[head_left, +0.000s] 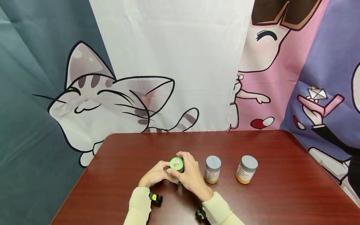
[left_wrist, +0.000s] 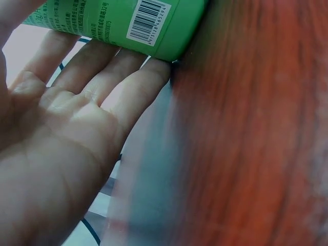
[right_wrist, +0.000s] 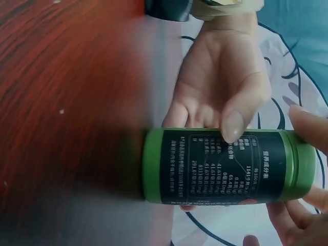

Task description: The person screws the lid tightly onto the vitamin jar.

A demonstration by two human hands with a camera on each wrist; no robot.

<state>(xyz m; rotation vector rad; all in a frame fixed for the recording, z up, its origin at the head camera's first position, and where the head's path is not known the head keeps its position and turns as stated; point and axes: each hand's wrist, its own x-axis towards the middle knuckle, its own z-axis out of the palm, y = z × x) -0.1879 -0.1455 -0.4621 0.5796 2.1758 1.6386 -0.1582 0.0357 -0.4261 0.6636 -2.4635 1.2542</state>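
Observation:
A green bottle [head_left: 176, 164] with a round green lid stands upright on the table in front of me. In the right wrist view, its dark label [right_wrist: 220, 166] carries a printed table; a barcode [left_wrist: 148, 21] shows in the left wrist view. My left hand [head_left: 157, 173] holds the bottle's body, thumb on the label side and fingers behind. Around the lid [right_wrist: 301, 171] at the top, my right hand [head_left: 192, 175] grips with thumb and fingers from opposite sides.
Two jars with grey lids and orange bottoms stand to the right: a nearer jar [head_left: 212, 170] beside my right hand and a farther jar [head_left: 246, 170]. The reddish-brown table [head_left: 281, 187] ends at a cartoon-printed cloth [head_left: 180, 47] behind.

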